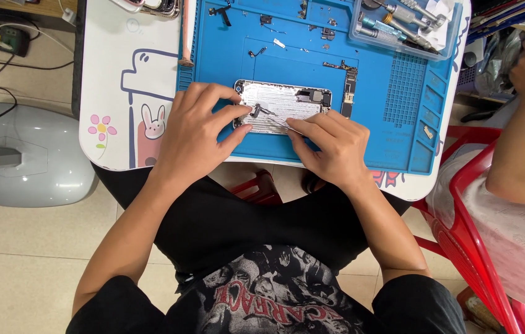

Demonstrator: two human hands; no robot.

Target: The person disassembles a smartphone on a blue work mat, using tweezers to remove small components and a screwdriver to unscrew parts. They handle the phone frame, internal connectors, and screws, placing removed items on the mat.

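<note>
Left hand (197, 133) pins the opened phone shell (281, 105) on the blue mat (392, 142) (firm, flat pressure helps) while right hand (330, 148) pinches tweezers (275, 117), tips just beyond its fingertips

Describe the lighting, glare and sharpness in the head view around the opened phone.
Head view: even, soft light with only faint shadows under the left hand and right hand; the phone shell looks bright and slightly washed out; the tweezers are thin and hard to make out; the blue mat is sharp; edges bow slightly from the wide lens.
</note>
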